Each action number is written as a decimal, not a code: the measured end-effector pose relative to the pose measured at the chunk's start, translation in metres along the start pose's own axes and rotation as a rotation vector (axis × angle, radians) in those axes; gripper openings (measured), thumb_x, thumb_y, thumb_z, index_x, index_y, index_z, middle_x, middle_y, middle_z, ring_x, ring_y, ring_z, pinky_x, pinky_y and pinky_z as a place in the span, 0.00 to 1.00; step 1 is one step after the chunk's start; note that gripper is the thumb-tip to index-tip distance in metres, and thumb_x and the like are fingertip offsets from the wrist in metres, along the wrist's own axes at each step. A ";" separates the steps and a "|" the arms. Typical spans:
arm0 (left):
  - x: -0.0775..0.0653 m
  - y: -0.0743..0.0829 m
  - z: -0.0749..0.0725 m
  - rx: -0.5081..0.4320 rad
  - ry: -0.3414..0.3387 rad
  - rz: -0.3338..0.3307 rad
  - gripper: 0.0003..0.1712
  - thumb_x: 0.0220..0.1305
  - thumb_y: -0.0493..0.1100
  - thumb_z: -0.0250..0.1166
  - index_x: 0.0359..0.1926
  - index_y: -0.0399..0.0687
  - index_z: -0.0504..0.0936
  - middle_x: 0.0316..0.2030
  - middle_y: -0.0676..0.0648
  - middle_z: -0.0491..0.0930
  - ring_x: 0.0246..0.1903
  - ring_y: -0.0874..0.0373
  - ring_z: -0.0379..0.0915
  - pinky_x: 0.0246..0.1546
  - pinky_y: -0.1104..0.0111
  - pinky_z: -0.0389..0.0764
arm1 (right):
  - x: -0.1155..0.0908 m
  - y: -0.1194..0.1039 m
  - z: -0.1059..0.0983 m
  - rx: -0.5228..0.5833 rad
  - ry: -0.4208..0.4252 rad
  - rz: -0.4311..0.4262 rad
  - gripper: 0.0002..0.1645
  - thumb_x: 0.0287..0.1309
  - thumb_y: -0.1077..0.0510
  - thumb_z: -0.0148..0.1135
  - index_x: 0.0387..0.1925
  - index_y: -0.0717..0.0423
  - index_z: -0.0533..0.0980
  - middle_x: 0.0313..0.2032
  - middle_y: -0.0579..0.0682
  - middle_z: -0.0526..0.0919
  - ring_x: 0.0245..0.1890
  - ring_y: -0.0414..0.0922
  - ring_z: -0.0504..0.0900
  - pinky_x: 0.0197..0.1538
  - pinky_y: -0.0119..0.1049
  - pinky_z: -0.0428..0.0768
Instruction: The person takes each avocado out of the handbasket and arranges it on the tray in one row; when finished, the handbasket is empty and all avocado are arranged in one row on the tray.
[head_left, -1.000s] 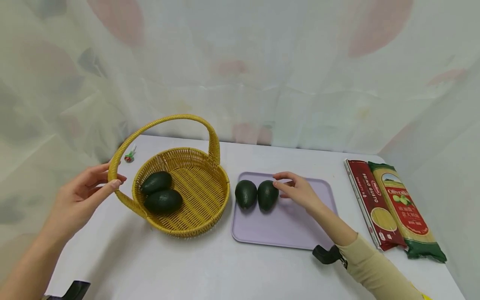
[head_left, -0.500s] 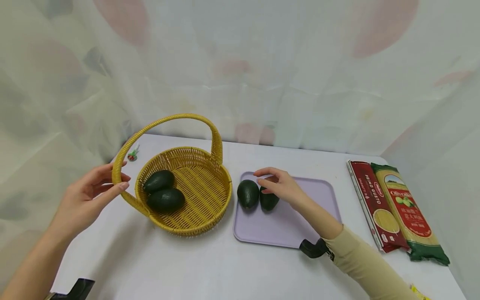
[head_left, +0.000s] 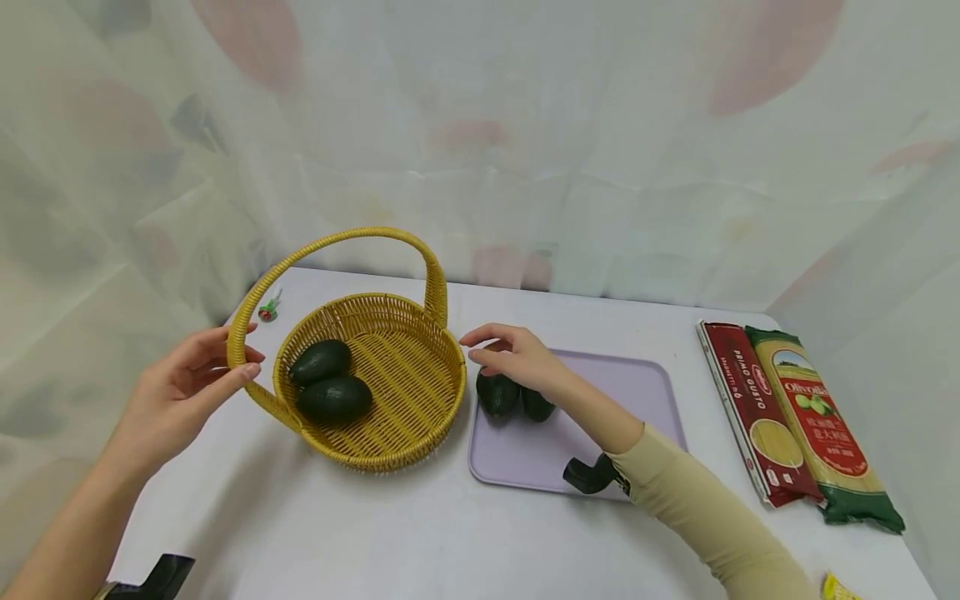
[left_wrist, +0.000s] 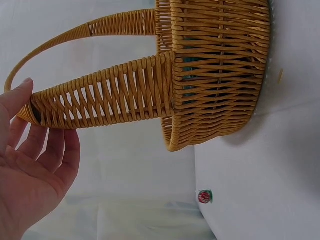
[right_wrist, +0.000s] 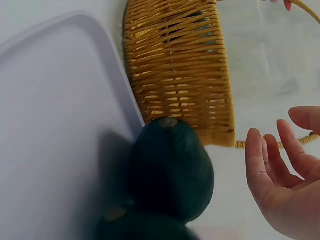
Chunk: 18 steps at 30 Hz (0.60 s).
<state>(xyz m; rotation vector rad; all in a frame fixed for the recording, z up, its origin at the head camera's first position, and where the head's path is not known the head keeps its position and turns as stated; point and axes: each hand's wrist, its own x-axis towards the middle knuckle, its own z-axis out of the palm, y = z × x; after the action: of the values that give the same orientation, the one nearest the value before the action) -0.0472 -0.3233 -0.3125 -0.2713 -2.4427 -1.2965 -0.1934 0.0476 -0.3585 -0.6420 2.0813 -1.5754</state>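
My left hand (head_left: 183, 383) pinches the side of the tall handle (head_left: 237, 329) on a yellow wicker basket (head_left: 408, 392), thumb in front and fingers behind. In the left wrist view the fingers lie against the woven handle (left_wrist: 105, 95). Two dark green avocados (head_left: 335, 401) rest together at the basket's left side. Two more avocados (head_left: 497, 396) lie side by side on a lilac tray (head_left: 600, 375), partly covered by my right hand (head_left: 517, 358). That hand hovers above them, fingers loosely bent and holding nothing, fingertips close to the basket's right rim.
A red spaghetti pack (head_left: 761, 417) and a green-and-yellow pasta bag (head_left: 821, 425) lie at the table's right. Behind the basket's left side is a small red-and-green item (head_left: 267, 312). A yellow wrapper (head_left: 837, 588) shows at the front right. A patterned curtain (head_left: 480, 150) hangs behind the table.
My right hand has moved left, from beside the right avocado on the tray to over the left one near the basket. My left hand stays on the handle.
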 end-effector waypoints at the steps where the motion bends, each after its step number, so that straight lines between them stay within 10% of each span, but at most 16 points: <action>1: 0.000 0.000 0.000 -0.002 -0.001 -0.001 0.26 0.57 0.21 0.64 0.57 0.38 0.75 0.39 0.52 0.82 0.37 0.65 0.80 0.42 0.83 0.77 | 0.003 -0.002 0.002 -0.003 -0.011 -0.001 0.19 0.65 0.56 0.61 0.55 0.58 0.77 0.56 0.53 0.78 0.50 0.50 0.80 0.50 0.47 0.82; 18: -0.001 0.002 0.000 0.027 -0.010 -0.014 0.25 0.61 0.24 0.62 0.60 0.35 0.73 0.39 0.49 0.81 0.37 0.64 0.80 0.43 0.81 0.78 | 0.052 -0.038 0.039 -0.008 -0.208 -0.038 0.18 0.64 0.54 0.63 0.54 0.54 0.79 0.52 0.50 0.81 0.48 0.44 0.81 0.50 0.38 0.82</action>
<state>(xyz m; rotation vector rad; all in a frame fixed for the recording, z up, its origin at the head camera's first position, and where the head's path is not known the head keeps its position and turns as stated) -0.0458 -0.3219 -0.3109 -0.2545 -2.4729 -1.2694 -0.2073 -0.0222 -0.3349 -0.8157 1.9334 -1.4539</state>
